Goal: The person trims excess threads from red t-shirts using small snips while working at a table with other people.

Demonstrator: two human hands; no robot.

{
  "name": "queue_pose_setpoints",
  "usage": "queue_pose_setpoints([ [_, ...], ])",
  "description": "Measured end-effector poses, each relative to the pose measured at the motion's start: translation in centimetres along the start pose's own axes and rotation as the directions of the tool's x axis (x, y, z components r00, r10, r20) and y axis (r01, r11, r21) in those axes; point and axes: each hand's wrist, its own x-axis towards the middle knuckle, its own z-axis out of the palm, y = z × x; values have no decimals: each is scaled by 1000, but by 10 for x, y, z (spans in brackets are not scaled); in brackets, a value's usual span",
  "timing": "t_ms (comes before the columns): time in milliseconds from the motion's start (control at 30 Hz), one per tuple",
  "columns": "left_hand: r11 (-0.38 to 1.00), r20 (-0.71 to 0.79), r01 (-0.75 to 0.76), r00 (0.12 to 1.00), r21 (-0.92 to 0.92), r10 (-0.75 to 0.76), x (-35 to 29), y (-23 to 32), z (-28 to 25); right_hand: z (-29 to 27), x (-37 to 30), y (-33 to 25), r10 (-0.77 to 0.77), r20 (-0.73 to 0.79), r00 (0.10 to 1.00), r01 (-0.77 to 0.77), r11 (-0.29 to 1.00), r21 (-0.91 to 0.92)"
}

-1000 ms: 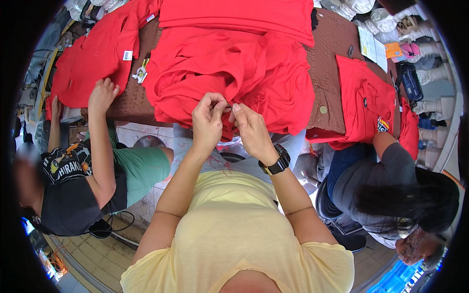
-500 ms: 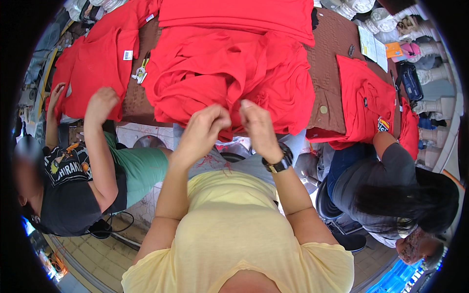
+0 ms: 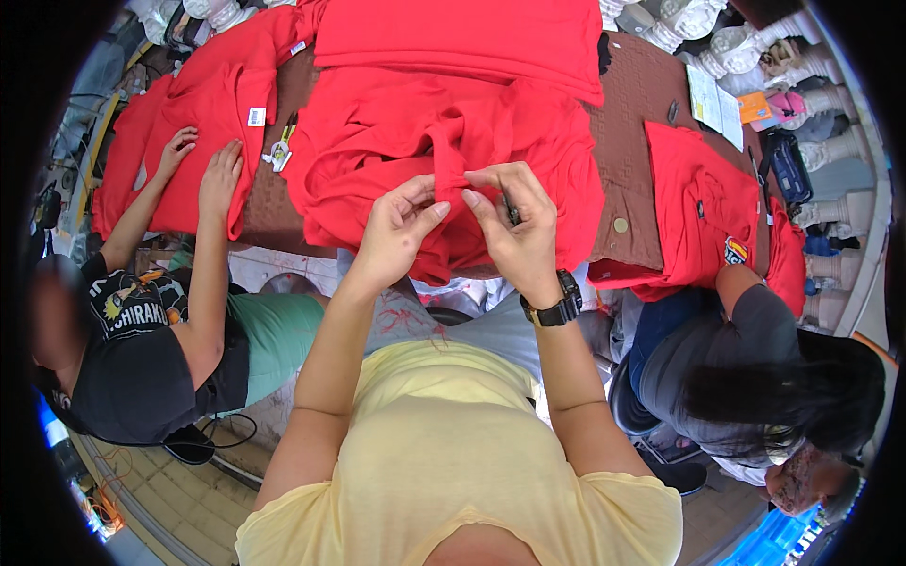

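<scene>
A rumpled red shirt (image 3: pixel 363 118) lies in front of me at the table's near edge. My left hand (image 3: pixel 389 236) pinches a raised fold of it between thumb and fingertips. Close beside it, my right hand (image 3: pixel 525 226) grips the same fold with thumb and forefinger. Tucked in the right palm is a small dark tool (image 3: pixel 511 209), mostly hidden by the fingers; its kind does not show. A dark watch (image 3: pixel 555 300) is on my right wrist.
Flat red garments (image 3: pixel 453 38) are stacked behind the shirt on the brown-covered table (image 3: pixel 637 104). Yellow-handled snips (image 3: pixel 280 149) lie left, a coin-like disc (image 3: pixel 620 225) right. Co-workers sit on both sides with red shirts (image 3: pixel 698 179). An open notebook (image 3: pixel 715 106) lies far right.
My hands have come up and onto the shirt, and a narrow fold is now raised between them. The left co-worker's hands have moved down onto the red cloth there.
</scene>
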Motion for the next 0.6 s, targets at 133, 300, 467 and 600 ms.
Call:
queue_pose_setpoints([
  [133, 998, 11, 3, 1000, 62, -4, -4, 3, 4, 12, 1, 4, -227, -14, 974, 223, 966, -127],
  [300, 999, -8, 14, 1000, 36, -14, -2, 6, 5, 15, 0, 7, -245, -39, 969, 236, 960, -152],
  [467, 998, -31, -34, 999, 61, 36, -3, 21, 12, 7, -2, 21, -71, -32, 997, 76, 982, 173],
  [600, 923, -19, -145, 986, 357, 163, -6, 21, 17, 1, -6, 11, 294, 175, 940, -342, 810, 477],
])
